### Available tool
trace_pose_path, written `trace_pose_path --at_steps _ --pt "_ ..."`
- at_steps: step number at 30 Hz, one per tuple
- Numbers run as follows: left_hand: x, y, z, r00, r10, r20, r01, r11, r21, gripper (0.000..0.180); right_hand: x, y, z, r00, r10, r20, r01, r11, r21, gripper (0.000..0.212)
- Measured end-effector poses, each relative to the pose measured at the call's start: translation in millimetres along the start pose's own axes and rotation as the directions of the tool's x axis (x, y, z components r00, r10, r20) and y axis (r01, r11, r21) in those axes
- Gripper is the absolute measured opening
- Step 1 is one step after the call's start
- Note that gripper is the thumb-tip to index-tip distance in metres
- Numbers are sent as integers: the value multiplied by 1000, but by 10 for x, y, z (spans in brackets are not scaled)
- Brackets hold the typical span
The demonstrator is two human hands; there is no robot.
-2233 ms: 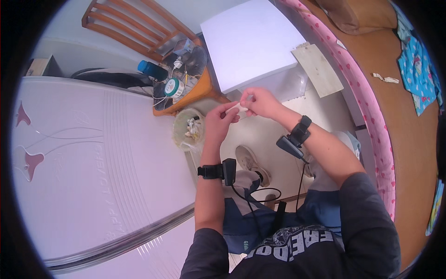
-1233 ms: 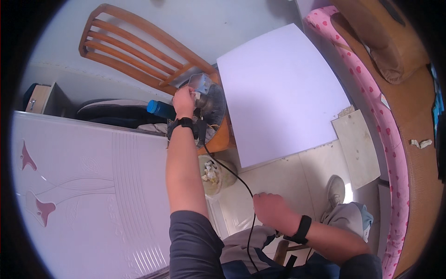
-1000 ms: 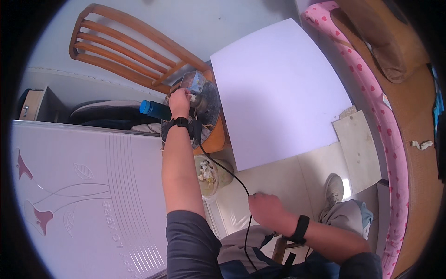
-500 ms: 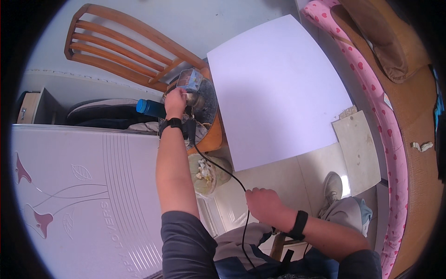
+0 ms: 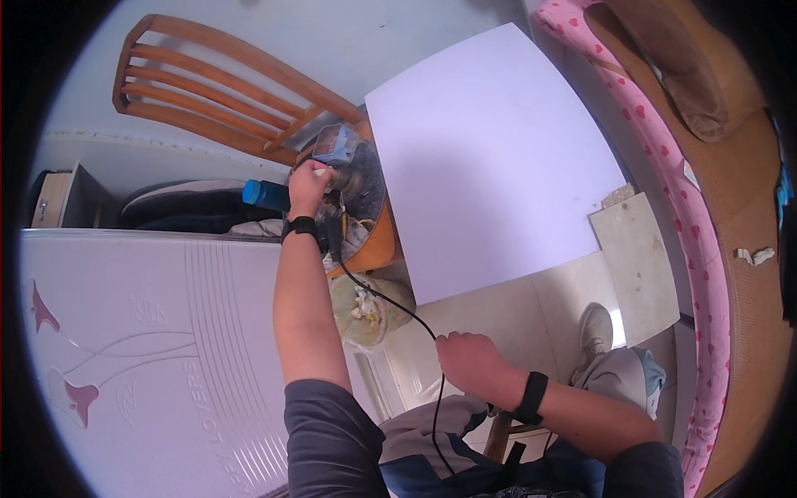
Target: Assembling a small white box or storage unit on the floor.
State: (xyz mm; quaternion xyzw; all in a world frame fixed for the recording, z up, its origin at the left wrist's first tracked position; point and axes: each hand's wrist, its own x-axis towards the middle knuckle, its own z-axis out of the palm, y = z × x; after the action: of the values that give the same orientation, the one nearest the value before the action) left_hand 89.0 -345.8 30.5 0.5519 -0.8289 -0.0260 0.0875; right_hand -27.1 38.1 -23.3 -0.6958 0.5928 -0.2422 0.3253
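Observation:
My left hand (image 5: 308,191) reaches over the chair seat, fingers closed at a small pale bit I cannot make out. Beside its fingertips is a round brownish metallic object (image 5: 347,179). A blue-capped bottle (image 5: 266,195) lies just left of the hand. By the wrist rests a black handle (image 5: 334,236), with a black cord (image 5: 386,297) running from it toward me. My right hand (image 5: 475,363) is closed in a fist low in the middle. The cord bends at its fingers and hangs on down past it; the palm side is hidden.
A clear plastic box (image 5: 335,144) sits at the back of the wooden chair (image 5: 224,54). Below the seat stands a lined waste bin (image 5: 390,309). A large white board (image 5: 490,166) fills the centre right, a pale decorated panel (image 5: 149,332) the left, pink padding (image 5: 664,158) the right.
Both hands keep nearly the same places and closed shapes. The left hand and forearm have shifted slightly left; the view has moved a little too.

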Motion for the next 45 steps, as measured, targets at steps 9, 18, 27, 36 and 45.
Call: trace_pose_path --at_steps 9,18,27,36,45 --pt "138 -161 141 998 55 -19 -57 991 -118 22 6 21 -35 999 -25 -22 25 1000 -12 10" --pt "140 -116 130 1000 -17 10 18 999 -50 17 34 25 -12 1000 3 -12 -4 1000 -7 10" --pt "142 -120 129 997 -77 -25 68 968 -241 18 54 -13 -90 995 57 79 -59 998 23 10" --pt "83 -34 89 993 -104 -57 98 991 -87 18 46 -31 -89 995 60 80 -62 998 18 9" --pt "-122 -130 90 945 -274 -176 101 760 -642 15 16 -30 -45 999 40 -12 -41 998 -42 7"
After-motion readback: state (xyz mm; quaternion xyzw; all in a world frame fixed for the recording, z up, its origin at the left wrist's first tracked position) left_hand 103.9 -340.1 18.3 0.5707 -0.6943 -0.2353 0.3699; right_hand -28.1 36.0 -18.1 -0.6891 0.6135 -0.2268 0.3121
